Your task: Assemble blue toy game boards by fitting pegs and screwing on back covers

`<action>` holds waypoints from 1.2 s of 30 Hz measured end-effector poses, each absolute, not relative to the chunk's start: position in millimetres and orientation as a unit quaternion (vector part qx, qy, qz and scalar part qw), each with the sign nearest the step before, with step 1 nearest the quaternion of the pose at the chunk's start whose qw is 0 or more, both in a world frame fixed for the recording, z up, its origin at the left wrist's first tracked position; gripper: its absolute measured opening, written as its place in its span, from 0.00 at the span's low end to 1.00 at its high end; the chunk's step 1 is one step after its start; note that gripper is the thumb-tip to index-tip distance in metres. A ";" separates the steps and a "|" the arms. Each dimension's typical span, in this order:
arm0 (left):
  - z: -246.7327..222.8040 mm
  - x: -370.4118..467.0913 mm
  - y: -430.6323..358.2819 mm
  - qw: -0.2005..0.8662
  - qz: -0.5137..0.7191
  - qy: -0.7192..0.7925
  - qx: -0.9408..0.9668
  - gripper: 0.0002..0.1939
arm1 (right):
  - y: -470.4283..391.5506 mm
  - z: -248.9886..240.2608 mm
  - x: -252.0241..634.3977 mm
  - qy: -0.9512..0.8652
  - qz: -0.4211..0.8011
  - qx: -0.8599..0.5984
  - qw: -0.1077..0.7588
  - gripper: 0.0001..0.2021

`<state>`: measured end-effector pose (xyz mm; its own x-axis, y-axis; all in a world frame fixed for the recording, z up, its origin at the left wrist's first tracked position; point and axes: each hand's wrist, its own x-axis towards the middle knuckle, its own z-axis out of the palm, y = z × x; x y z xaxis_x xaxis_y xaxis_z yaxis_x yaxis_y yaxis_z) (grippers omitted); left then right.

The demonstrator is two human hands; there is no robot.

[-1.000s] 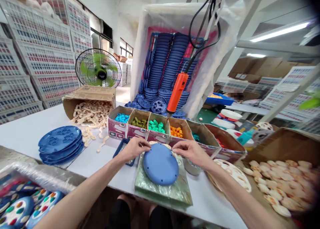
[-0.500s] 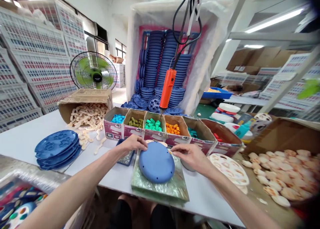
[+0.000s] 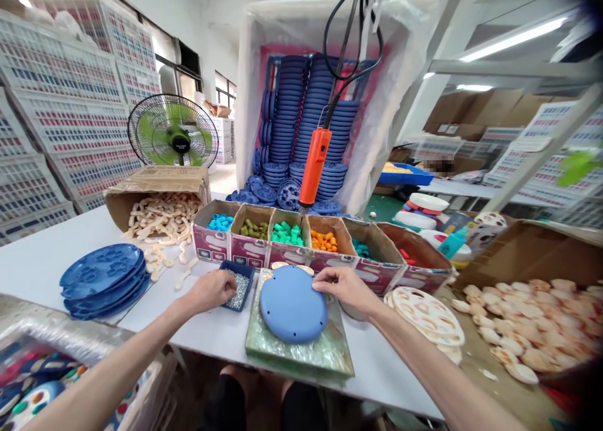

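A round blue plastic disc (image 3: 293, 308) with small dark holes around its rim lies on a green, film-wrapped block (image 3: 301, 359). My right hand (image 3: 346, 288) is at the disc's upper right edge, its thumb and fingers pinched together against the rim; anything between them is too small to make out. At the dark blue tray (image 3: 248, 271) of small silvery screws (image 3: 239, 291), left of the block, my left hand (image 3: 214, 289) has its fingertips closed over the screws. What those fingertips hold is hidden.
An orange electric screwdriver (image 3: 315, 167) hangs above a row of cardboard bins (image 3: 285, 255) of coloured parts. Blue plates (image 3: 101, 271) are stacked on the left, cream plates (image 3: 426, 315) on the right. A box of cream curved pieces (image 3: 157, 214) stands behind left.
My left hand has left the disc's upper left edge and moved left to the screw tray. The right hand has come slightly left onto the disc's rim.
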<state>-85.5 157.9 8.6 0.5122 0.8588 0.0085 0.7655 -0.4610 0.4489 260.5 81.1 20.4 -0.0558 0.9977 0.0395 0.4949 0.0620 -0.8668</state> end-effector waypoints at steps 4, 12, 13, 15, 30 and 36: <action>1.9 -91.5 160.7 0.128 0.060 0.493 0.858 0.08 | 83.5 17.8 259.8 -0.609 0.373 -0.599 0.361 0.13; -0.6 -84.9 166.1 0.074 0.000 0.491 0.868 0.09 | 84.2 16.3 262.3 -0.608 0.353 -0.620 0.348 0.19; -0.9 -85.0 166.5 0.072 -0.006 0.490 0.869 0.08 | 82.6 17.8 265.9 -0.614 0.336 -0.626 0.343 0.20; -1.6 -85.5 166.7 0.064 -0.014 0.488 0.870 0.07 | 78.1 21.4 278.3 -0.627 0.291 -0.642 0.330 0.21; -2.1 -83.5 167.3 0.038 -0.016 0.478 0.878 0.06 | 80.0 -5.4 331.9 -0.670 0.016 -0.740 -0.053 0.07; -0.8 -90.2 167.0 0.062 0.042 0.480 0.874 0.09 | 78.4 -10.1 332.3 -0.665 0.012 -0.740 -0.104 0.09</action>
